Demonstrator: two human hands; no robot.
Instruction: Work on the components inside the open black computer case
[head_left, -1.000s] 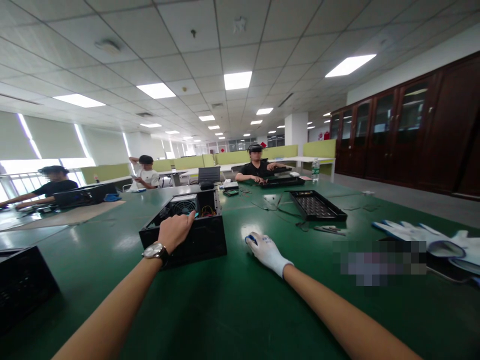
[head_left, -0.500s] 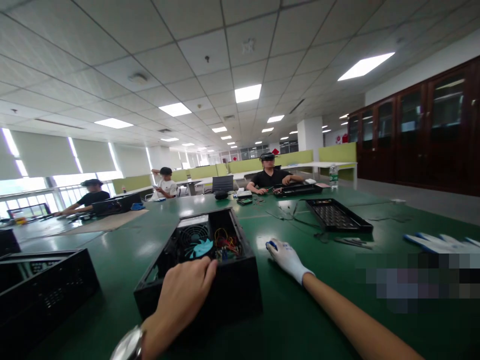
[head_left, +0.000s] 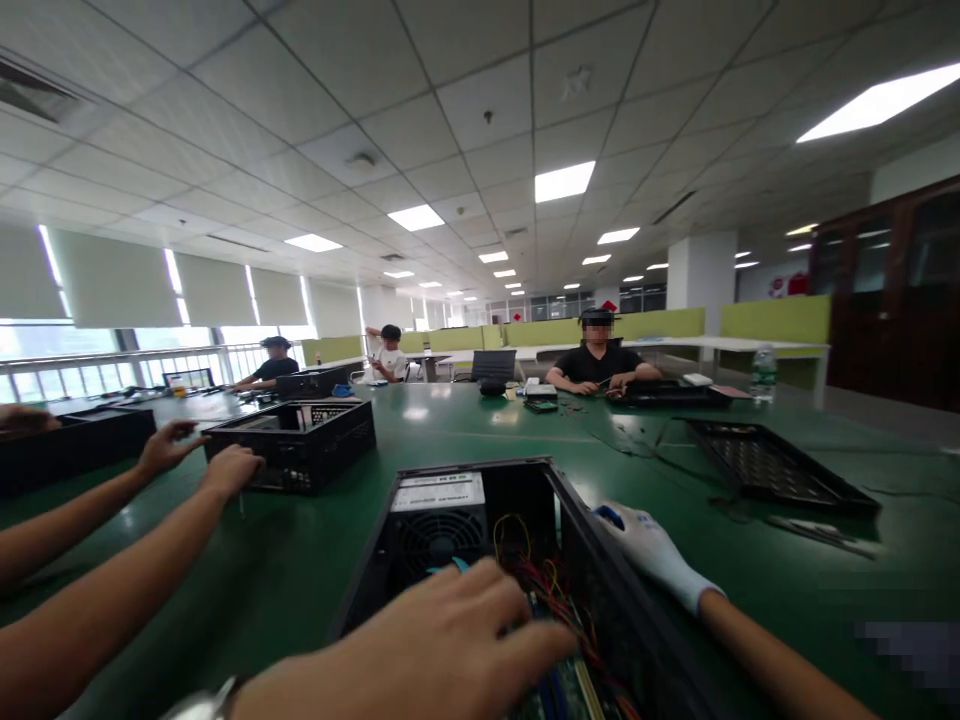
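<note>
Computer case, black, open side up, lies on the table right before the wearer. Left hand, bare and blurred, is over its opening; thumb stands a little apart from the bent fingers. Nothing seen in the grasp, but the undersides are hidden, so contact and grip cannot be told. Right hand, in a white glove, is just beside the right wall; fingers curl, tips partly hidden, cannot tell whether they hold or touch anything.

Inside: power supply at far left, loose wires to its right, circuit board nearer.

Handling (judged): stiff metal shell, fairly heavy, weight toward the power supply corner. Thin rims may be sharp; wires could snag, board fragile. Best hold: both long walls, low down, clear of the wires.

Orientation: long axis appears to run from wearer straight away across the table; power supply end points away. Near end is out of frame, so length uncertain.

Outward: green table; at right, metal tools and a shallow black panel; at left, a co-worker's hands at a second case; across, a seated person.
</note>
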